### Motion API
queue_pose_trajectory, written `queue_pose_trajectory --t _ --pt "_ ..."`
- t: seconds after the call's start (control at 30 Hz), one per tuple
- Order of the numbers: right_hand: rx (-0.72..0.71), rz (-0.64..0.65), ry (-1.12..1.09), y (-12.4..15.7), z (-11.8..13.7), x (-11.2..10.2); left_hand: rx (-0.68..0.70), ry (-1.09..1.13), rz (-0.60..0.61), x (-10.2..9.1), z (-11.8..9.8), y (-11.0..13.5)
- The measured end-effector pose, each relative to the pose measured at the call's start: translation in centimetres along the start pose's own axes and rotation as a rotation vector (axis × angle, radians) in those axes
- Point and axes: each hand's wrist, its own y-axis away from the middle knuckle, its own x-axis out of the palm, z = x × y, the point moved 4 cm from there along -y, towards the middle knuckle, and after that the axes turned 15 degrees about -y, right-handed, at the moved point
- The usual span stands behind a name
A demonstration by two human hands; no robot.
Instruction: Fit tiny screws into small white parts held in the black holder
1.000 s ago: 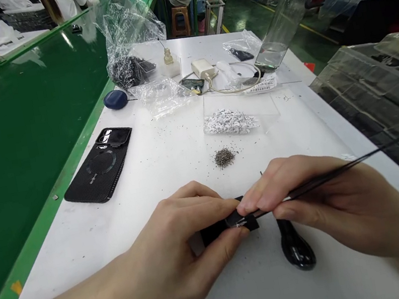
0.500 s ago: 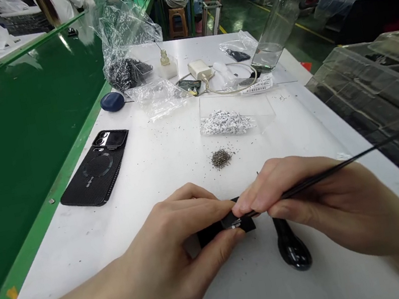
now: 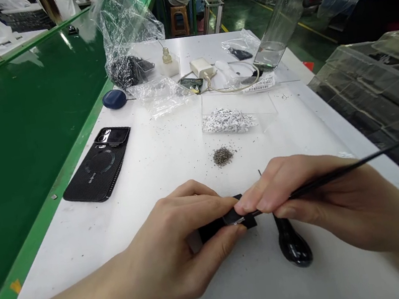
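Observation:
My left hand [image 3: 184,244] is closed, thumb and fingers pinching a small black part [image 3: 231,217] with a shiny bit at its edge. Beneath that part lies a flat black block [image 3: 207,232] on the white table, partly covered by my fingers. My right hand [image 3: 306,193] grips slim black tweezers [image 3: 319,179], whose rear end points up and to the right. Their tips meet the small part beside my left fingertips; the exact contact is hidden. Under my right hand rests a screwdriver with a glossy black bulb handle [image 3: 295,245]. Beyond the hands sits a pile of tiny screws [image 3: 222,156].
A clear bag of white bits [image 3: 228,121] lies behind the screws. At left is a black phone case [image 3: 97,169]. Farther back are a blue oval object [image 3: 114,99], a small bottle [image 3: 166,56], a charger [image 3: 201,68] and a water bottle [image 3: 275,34]. Clear bins [image 3: 376,84] stand right.
Both hands stay at the same spot with the same grips. The whole view has shifted slightly, and the tweezers' angle has barely altered.

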Motion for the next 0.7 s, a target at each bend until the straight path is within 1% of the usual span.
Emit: queue_pose_trajectory --t 0.17,0.37,0.5,0.6,0.63,0.7 --pt "0.004 0.025 0.037 -0.1 0.2 -0.1 -0.002 0.012 0.009 0.0 0.0 -0.1" --pt "-0.027 0.026 0.078 0.0 0.3 0.1 -0.003 0.003 0.022 -0.1 0.1 -0.2" --pt "-0.039 -0.027 0.062 -0.2 0.6 -0.3 -0.013 -0.037 0.028 -0.1 0.0 -0.1" --pt "0.034 -0.066 -0.023 -0.4 0.9 -1.2 -0.039 -0.067 -0.013 -0.4 0.0 -0.1" --pt "0.073 -0.058 -0.025 -0.4 0.9 -1.5 -0.047 -0.082 -0.029 -0.6 0.0 -0.1" --pt "0.143 0.009 0.030 -0.5 0.7 -1.8 -0.065 -0.120 -0.053 -0.7 0.0 -0.1"
